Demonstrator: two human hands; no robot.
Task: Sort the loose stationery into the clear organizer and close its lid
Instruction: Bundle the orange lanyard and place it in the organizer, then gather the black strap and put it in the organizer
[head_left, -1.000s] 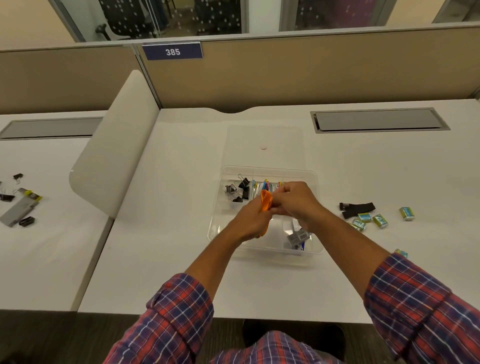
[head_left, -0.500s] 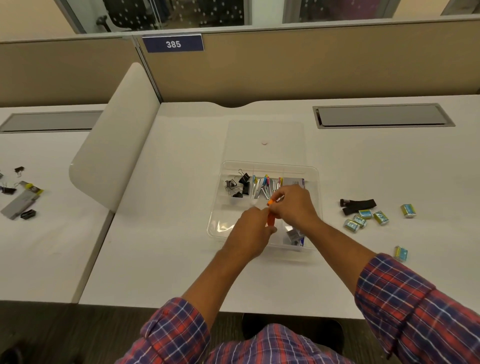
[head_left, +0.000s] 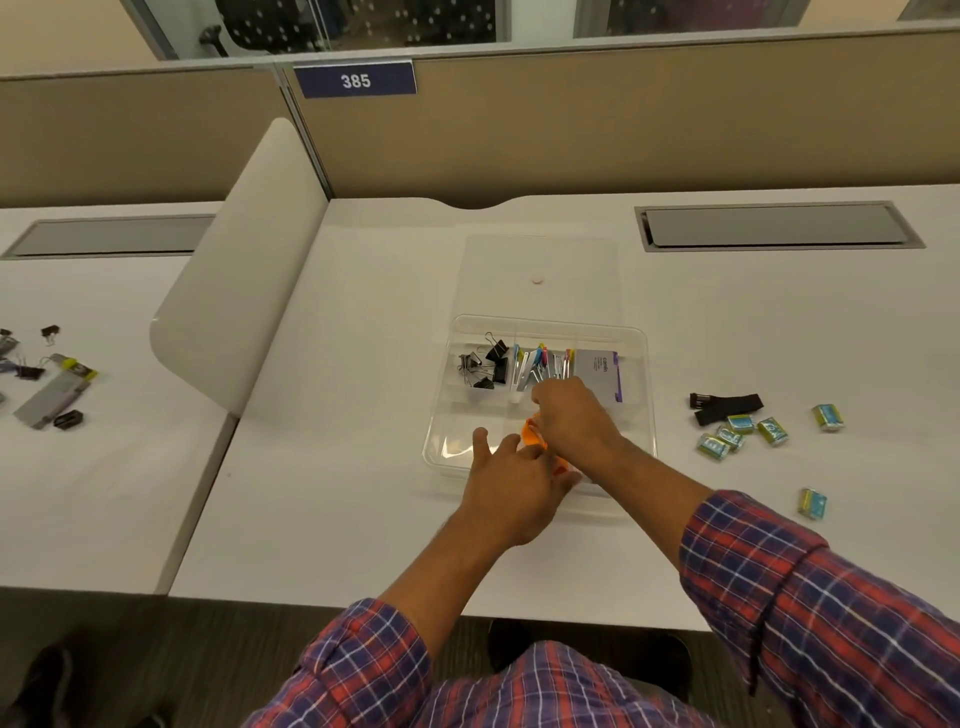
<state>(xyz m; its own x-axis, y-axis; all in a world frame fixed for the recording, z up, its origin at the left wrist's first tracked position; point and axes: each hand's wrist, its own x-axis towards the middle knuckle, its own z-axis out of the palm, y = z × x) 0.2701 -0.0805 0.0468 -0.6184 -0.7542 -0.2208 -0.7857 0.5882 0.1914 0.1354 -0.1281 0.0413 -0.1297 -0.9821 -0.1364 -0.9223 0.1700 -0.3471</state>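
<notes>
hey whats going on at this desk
A person is sorting stationery into a clear organizer. Both hands, the left hand and right hand, meet over its near part around an orange item. Binder clips and a purple-edged box already sit inside. The lid lies behind, and small packets wait to the right.

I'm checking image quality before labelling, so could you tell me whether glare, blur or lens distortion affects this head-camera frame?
Head view: wide-angle bending curves the partition top and desk edges; small glare patches sit on the clear organizer near its front left wall; the transparent lid barely shows against the white desk; both hands and the orange item are slightly soft; shadows are faint.
</notes>
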